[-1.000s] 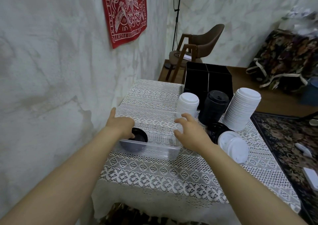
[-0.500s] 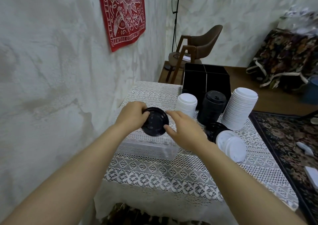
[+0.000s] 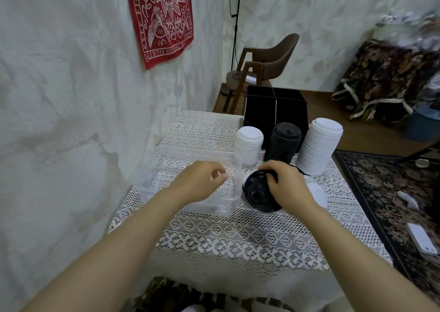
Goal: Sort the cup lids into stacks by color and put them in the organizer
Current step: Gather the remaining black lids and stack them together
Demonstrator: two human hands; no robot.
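Gripping a black lid (image 3: 258, 193) near the bench's (image 3: 238, 237) middle, the right hand (image 3: 289, 187) curls round it — the left hand (image 3: 200, 183) hangs loosely curled, empty, over the clear box (image 3: 223, 206).

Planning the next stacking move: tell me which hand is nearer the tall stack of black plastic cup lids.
Right. The right hand, gripping a loose black lid, is just in front of the stack; the left hand is farther, front-left, over the clear plastic container.
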